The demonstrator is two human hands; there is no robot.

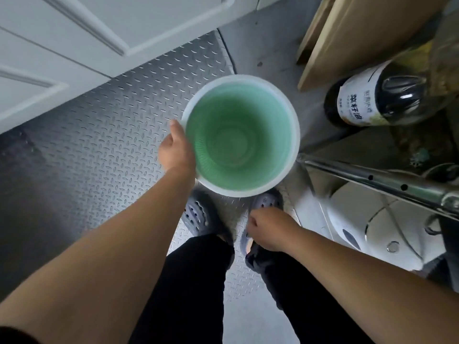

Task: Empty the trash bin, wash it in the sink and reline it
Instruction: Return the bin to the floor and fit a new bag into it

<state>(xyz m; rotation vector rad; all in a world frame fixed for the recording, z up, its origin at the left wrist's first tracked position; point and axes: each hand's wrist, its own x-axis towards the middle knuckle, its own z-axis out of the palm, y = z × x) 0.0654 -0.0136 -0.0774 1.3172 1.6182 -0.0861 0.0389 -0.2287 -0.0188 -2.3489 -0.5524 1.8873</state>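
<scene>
A metal floor (104, 135) with a raised diamond pattern fills most of the view, running from the white panelled door (74, 33) along its far-left edge to a smoother grey strip at the far-right corner. Against that corner leans a sheet of cardboard (360, 33), and just in front of it stands a dark bottle (377, 100) with a white label (the print is blurred). At the right edge of the floor a shiny metal rail (372, 180) crosses over a white appliance (372, 232) with a round top.

The trash bin (242, 135) sits near the middle of the floor, seen from straight above: a round bin with a pale, whitish rim and a green ribbed inside, with nothing visible in it. Whether its base touches the floor cannot be told from this angle.

The person's legs in black trousers (198, 281) stand at the near edge of the floor, with grey perforated clogs (198, 217) just below the bin.

The left hand (175, 150) grips the bin's rim on its left side, thumb over the top of the edge and the fingers hidden on the outside. The right hand (270, 232) hangs apart from the bin over the right foot, fingers loosely curled, holding nothing.
</scene>
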